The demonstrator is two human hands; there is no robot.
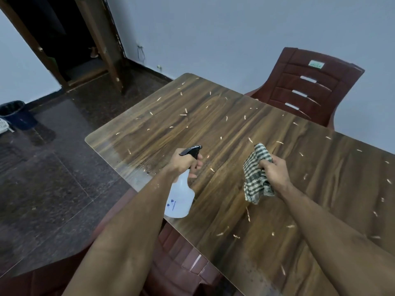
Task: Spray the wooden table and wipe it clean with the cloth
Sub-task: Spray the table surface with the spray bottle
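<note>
Chair label (316, 65) lettering (perhaps blurred) unreadable

Dim, soft blur, wide-angle warp

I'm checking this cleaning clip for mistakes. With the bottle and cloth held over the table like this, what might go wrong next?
1. Pale scraps lie all over the table; spraying first may stick them down, and the cloth would likely smear them.
2. Wiping outward could push scraps off the near edge onto the chair below.
3. The spray bottle in the left hand points toward the far chair; mist might reach it.
</note>
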